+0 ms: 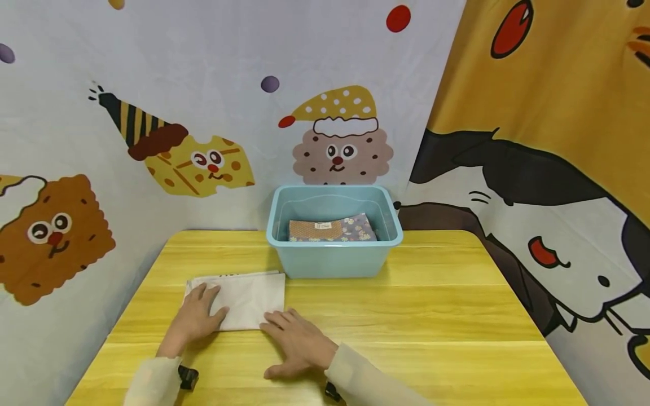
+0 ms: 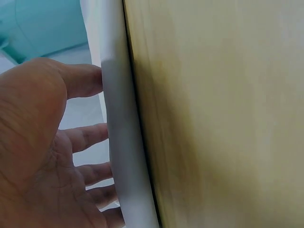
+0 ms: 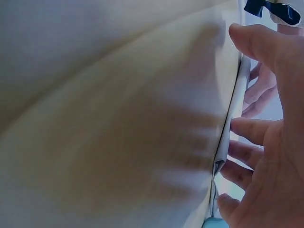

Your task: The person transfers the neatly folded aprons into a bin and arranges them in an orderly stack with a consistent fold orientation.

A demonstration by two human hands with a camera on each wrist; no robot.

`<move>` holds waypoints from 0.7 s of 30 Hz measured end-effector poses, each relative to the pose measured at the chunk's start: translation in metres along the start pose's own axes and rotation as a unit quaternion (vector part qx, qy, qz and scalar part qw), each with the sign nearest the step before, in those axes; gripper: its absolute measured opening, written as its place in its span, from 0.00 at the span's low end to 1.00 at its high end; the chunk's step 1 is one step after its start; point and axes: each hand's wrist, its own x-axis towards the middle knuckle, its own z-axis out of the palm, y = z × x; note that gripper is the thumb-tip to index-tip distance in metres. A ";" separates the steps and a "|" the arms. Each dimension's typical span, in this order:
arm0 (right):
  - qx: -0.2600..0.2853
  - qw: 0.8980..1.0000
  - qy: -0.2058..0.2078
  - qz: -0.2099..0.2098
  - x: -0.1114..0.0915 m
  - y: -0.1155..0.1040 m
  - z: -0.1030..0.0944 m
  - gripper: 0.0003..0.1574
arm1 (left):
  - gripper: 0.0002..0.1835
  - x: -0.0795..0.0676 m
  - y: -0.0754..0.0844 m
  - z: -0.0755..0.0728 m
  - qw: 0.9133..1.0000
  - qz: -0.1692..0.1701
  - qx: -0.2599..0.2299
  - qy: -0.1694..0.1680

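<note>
A folded white cloth (image 1: pixel 252 299) lies on the table, with a bit of dark print along its far edge. My left hand (image 1: pixel 195 316) rests on its left part, fingers spread. In the left wrist view, the thumb and fingertips of that hand touch the thick folded edge of the cloth (image 2: pixel 124 128). My right hand (image 1: pixel 299 344) touches the cloth's near right corner with its fingertips, while its thumb lies apart over the wood. The right wrist view shows those fingers along the layered edge of the cloth (image 3: pixel 223 147).
Behind the cloth stands a light blue plastic tub (image 1: pixel 332 260). Inside it lies a folded fabric piece (image 1: pixel 332 228), brown and floral purple, with a small white label. The yellow wood-grain table (image 1: pixel 437 316) meets a cartoon-printed curtain (image 1: pixel 218 67) at the back.
</note>
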 end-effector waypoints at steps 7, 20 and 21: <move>0.016 1.000 -0.009 0.001 -0.009 0.003 0.000 0.60 | 0.36 -0.008 0.010 0.003 1.000 -0.013 0.019 0.006; 0.037 0.999 0.010 -0.015 -0.033 0.005 0.003 0.55 | 0.36 -0.015 0.022 0.012 0.999 -0.009 0.030 -0.006; 0.041 0.999 0.011 -0.014 -0.035 0.005 0.002 0.54 | 0.36 -0.015 0.024 0.012 0.999 -0.008 0.031 -0.006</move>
